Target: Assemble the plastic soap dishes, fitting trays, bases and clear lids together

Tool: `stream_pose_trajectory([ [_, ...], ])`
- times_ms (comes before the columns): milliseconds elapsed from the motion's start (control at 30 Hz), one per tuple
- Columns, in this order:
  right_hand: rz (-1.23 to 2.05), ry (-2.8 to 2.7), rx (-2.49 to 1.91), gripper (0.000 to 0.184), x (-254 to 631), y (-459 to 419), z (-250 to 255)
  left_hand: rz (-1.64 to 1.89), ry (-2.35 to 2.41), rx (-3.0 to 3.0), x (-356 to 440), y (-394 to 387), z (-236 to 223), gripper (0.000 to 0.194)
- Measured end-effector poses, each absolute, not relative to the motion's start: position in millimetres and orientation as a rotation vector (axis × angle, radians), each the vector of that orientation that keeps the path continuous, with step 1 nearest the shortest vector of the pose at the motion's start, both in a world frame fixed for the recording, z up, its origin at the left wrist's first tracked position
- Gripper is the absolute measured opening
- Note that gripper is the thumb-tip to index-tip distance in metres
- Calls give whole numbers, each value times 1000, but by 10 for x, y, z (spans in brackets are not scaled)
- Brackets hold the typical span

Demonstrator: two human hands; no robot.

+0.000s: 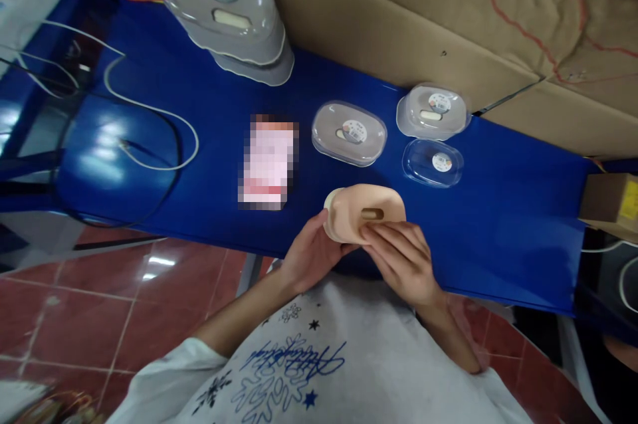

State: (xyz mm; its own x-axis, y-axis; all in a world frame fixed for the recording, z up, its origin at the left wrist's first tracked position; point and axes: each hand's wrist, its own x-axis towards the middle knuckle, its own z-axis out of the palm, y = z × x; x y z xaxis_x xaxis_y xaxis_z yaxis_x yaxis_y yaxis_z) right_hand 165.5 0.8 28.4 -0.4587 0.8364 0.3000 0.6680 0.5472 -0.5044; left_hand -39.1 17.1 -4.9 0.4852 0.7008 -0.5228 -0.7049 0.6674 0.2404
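Near the front edge of the table I hold a beige plastic box [383,198] with rounded corners and an oval slot. Its pale rim faces left. My left hand [314,251] grips the left end, thumb on the rim and fingers underneath. My right hand [403,258] has its fingers bent together against the lower right side, just below the slot; its thumb is hidden. Beyond the box lies a lidded clear-topped container [329,135] with a round label. Farther right is a similar small container [409,115], with a clear lid [423,168] in front of it.
Stacked clear-topped containers [239,38] stand at the back left of the blue table [498,224]. A blurred-out pink item [269,165] lies left of centre. White and black cables [194,138] loop over the left side. Cardboard [379,25] lines the back; a small carton [605,205] sits at the right.
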Motion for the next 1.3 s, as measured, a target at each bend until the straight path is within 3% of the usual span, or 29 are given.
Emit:
stream_pose_trajectory([
  [167, 396, -2387, -1139, 50, 1530, 92, 245, 888, 686, 84, -374, 155, -96, 55],
  [300, 492, -2414, -1070, 53, 1757, 239, 197, 915, 750, 59, -381, 183, -115, 59],
  [500, 248, -2166, -1499, 50, 2293, 466, 159, 982, 772, 20, -379, 249, -102, 70],
  [633, 328, -2342, -1243, 53, 2127, 335, 147, 973, 723, -5, -340, 283, -95, 72],
  [800, 160, -2375, -1197, 54, 1782, 158, 40, 980, 688, -38, -300, 331, -61, 75],
  [967, 301, -2389, -1213, 52, 2000, 288, 51, 977, 723, -36, -308, 315, -71, 70],
  [1133, 65, -2210, -1636, 57, 2559, 646, -44, 968, 748, -12, -318, 271, -109, 64],
  [1300, -38, -2239, -1611, 42, 2625, 661, -140, 959, 765, -20, -308, 273, -119, 59],
])
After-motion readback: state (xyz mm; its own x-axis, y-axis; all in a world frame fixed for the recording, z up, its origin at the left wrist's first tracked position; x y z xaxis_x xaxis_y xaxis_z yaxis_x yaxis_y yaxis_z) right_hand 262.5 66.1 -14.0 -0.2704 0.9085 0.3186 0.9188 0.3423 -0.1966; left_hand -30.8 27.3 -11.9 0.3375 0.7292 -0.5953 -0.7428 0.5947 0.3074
